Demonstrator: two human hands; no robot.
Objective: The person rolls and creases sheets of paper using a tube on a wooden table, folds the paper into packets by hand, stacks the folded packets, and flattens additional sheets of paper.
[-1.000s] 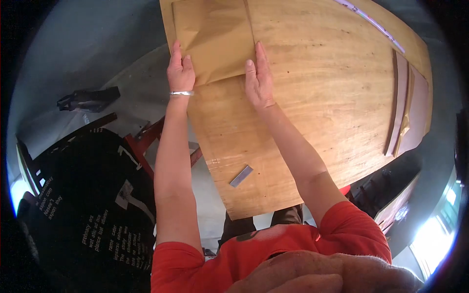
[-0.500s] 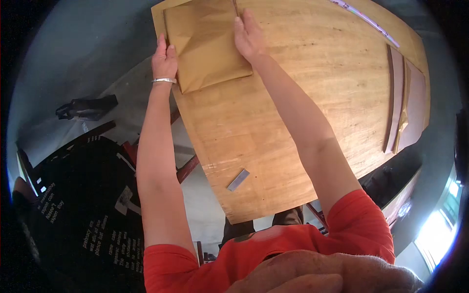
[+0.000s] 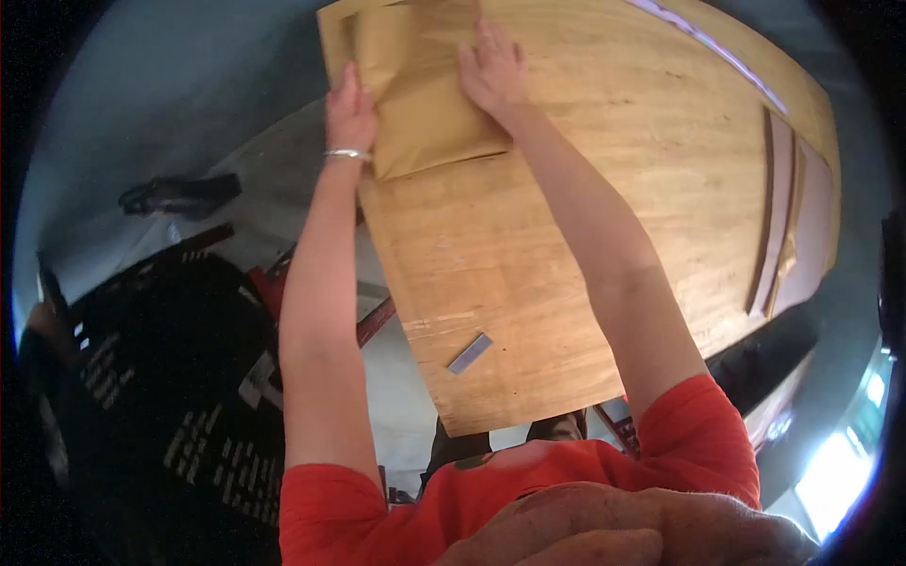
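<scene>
A flat, gold-brown paper-covered piece [image 3: 439, 127] lies at the table's far left corner, its surface creased. My left hand [image 3: 350, 111] rests along its left edge, fingers stretched forward and slightly blurred. On the opposite side, my right hand [image 3: 495, 75] lies over the right edge with its fingers spread. The piece's far end runs up to the top of the view and is partly cut off. Closer to me, a small grey metal-looking bar [image 3: 469, 353] lies on the wood.
The wooden tabletop [image 3: 557, 283] narrows toward me. Mauve flat panels [image 3: 802, 226] with a gold-brown strip lie at the right edge. A long shiny purplish strip [image 3: 713, 47] is at the far right. A black printed covering [image 3: 179, 377] and a dark bag-like object [image 3: 179, 196] are at left.
The view has shifted, so the table appears farther right and slightly lower. My right hand's fingers have spread out flatter over the piece's edge. My left hand stays along the left edge.
</scene>
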